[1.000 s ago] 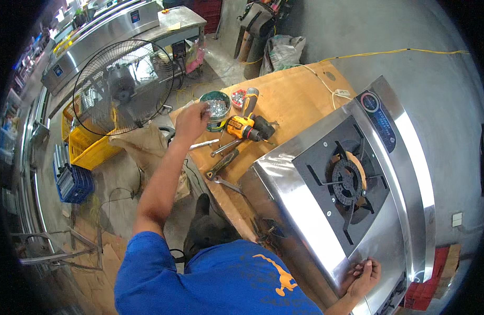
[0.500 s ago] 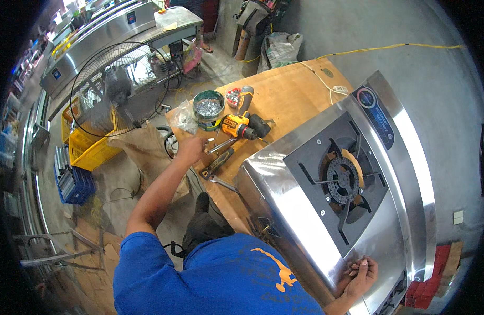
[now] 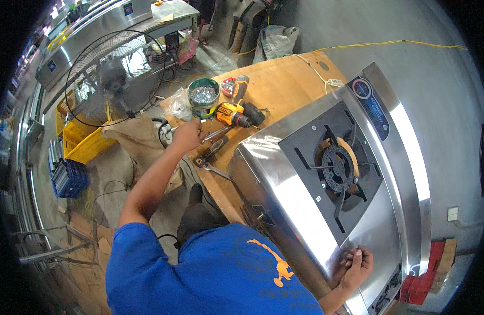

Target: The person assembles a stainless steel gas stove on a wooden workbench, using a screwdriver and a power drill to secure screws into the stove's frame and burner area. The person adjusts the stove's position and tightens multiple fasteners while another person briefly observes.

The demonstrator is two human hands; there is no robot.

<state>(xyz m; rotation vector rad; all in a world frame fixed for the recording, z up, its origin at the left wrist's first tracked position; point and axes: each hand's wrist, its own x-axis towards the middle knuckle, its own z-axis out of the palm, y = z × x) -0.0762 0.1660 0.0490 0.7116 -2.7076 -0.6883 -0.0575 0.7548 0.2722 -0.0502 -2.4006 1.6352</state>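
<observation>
Apparently a tool-picking step: left hand [image 3: 188,137] beside the metal rod [image 3: 218,133] on the tabletop [image 3: 284,79] (cannot tell whether its grip pinches anything), right hand [image 3: 359,268] curled over the stove [image 3: 300,207], any contents hidden; next move likely calls for a lift clear of the drill [image 3: 231,114].

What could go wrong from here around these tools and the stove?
The left hand is close to the open tub of small metal parts on the table; a bump might spill them. The wrench lies near the table's edge, so a nudge could knock it off. The yellow drill lies with its bit toward the stove's steel casing; if shoved, it might scratch that surface.
</observation>
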